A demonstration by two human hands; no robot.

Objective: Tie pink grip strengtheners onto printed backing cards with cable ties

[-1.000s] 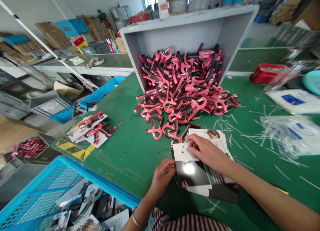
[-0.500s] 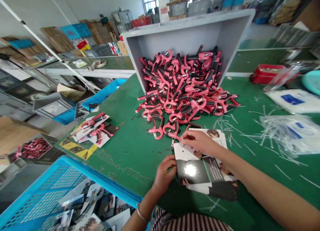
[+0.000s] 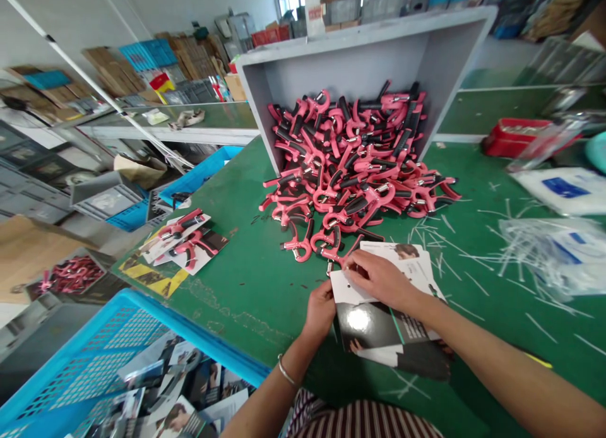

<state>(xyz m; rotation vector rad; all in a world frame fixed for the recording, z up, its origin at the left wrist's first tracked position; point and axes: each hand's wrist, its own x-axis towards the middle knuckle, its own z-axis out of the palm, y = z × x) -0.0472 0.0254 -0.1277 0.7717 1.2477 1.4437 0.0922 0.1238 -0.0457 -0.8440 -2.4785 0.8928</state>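
Note:
A printed cardboard card (image 3: 364,324) with small holes near its upper edge lies tilted over a stack of similar cards (image 3: 421,261). My left hand (image 3: 320,308) grips its left edge, fingertips partly hidden behind it. My right hand (image 3: 381,277) is closed at the card's top edge, its curled fingers pinching there; any small thing between them is hidden. Just beyond the fingers, pink-and-black spring hand grips (image 3: 336,252) lie at the front of a large heap.
A grey crate (image 3: 350,69) on its side spills the heap. Carded hand grips (image 3: 180,239) lie left on the green table (image 3: 255,312). A blue basket (image 3: 189,337) of packaged goods stands front left. White plastic ties (image 3: 473,261), bags (image 3: 553,255) and a red box (image 3: 516,135) are right.
My left hand has moved slightly up along the card's edge, its fingers going further behind it. My right hand has curled more over the card's top edge. The view has shifted a little.

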